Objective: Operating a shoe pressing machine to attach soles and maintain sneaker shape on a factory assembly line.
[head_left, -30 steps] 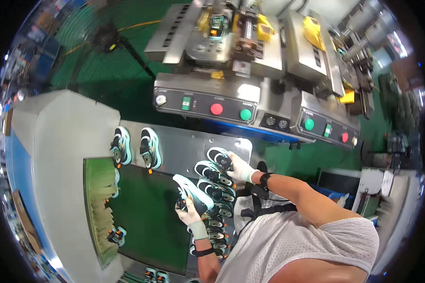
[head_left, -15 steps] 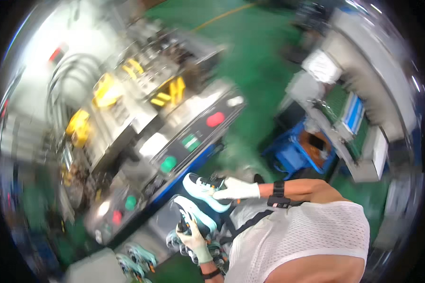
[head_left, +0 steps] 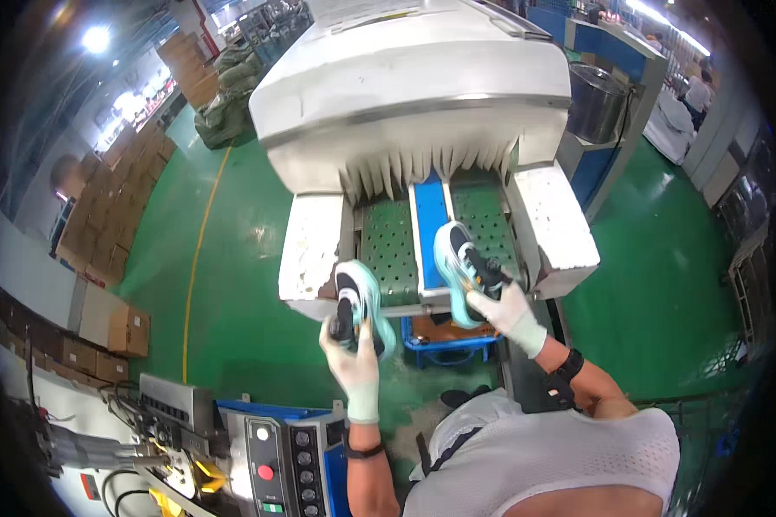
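In my gloved left hand [head_left: 353, 366] is a sneaker [head_left: 364, 297], black and white with a thick mint-green sole, its toe pointing away from me. My fingers are closed about its heel end. A matching sneaker [head_left: 459, 267] is gripped at the heel by my gloved right hand [head_left: 510, 317]. That second shoe hangs over the near end of a green perforated conveyor belt [head_left: 386, 246], beside a blue center strip [head_left: 430, 228]. The left shoe is just short of the belt's near left corner.
A white tunnel machine [head_left: 414, 82] with a curtain of hanging strips [head_left: 422, 168] stands over the belt. Below its near end is a blue cart [head_left: 448, 349]. A control panel [head_left: 276, 470] with buttons lies at lower left. Cardboard boxes [head_left: 112, 211] are stacked far left.
My view has swung from the press machine to the conveyor. Both sneakers have come along in my hands, from beside the press to the belt's near end.
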A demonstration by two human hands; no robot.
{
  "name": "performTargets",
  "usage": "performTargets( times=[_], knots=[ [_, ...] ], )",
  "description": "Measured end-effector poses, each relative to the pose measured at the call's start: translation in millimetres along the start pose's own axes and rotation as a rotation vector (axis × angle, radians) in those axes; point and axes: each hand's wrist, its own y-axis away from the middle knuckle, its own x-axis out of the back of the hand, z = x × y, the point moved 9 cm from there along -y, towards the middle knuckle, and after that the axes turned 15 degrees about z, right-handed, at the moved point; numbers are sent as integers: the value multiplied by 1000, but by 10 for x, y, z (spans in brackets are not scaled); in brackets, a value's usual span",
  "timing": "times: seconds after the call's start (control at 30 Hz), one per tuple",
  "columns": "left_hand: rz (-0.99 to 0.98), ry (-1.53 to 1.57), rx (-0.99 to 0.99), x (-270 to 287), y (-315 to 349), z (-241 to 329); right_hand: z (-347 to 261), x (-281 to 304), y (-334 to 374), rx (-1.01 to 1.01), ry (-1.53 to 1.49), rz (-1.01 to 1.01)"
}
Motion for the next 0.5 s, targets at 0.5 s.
performTargets(
  times=[0.5],
  knots=[
    [-288, -45, -125, -1518, -411, -528, 568, -32, -1479, 73, 819, 223]
  ],
)
